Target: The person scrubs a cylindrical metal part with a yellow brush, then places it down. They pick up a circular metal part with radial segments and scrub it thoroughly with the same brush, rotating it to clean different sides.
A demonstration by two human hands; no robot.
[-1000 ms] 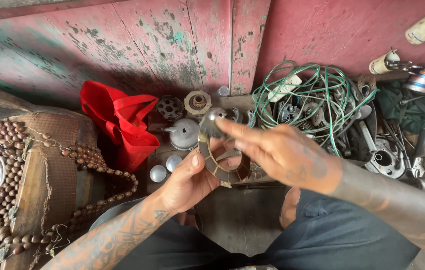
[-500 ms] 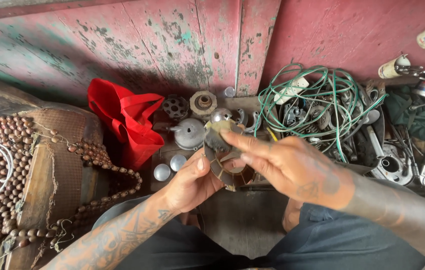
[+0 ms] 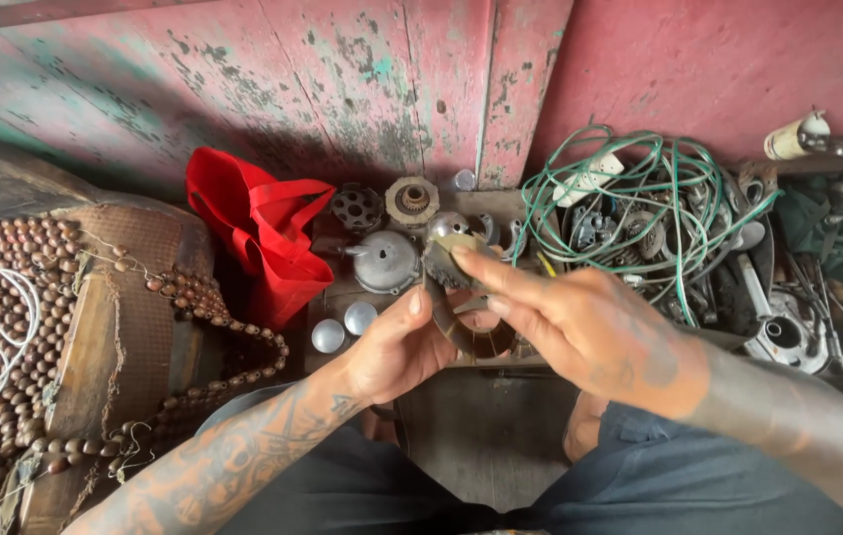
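Note:
My left hand [image 3: 396, 347] grips a dark, worn metal ring [image 3: 481, 342] from below, thumb up along its left edge. My right hand [image 3: 580, 322] reaches in from the right and pinches a small brush with dark bristles [image 3: 444, 260] against the ring's top. Much of the ring is hidden behind my right fingers. Both hands hover over a low wooden board [image 3: 337, 297] holding metal parts, above my lap in dark shorts [image 3: 580, 485].
A red bag [image 3: 263, 238] stands left of the board. A grey domed metal cover [image 3: 384, 262], two round caps [image 3: 342, 327] and gear-like parts [image 3: 411, 200] lie behind my hands. Green wire [image 3: 639, 188] tangles over a pile of parts at right. Brown wooden beads [image 3: 5, 307] drape at left.
The view has shifted slightly, so everything sits a little further right. My right hand has drawn the brush along the top of the ring; my left hand keeps its hold.

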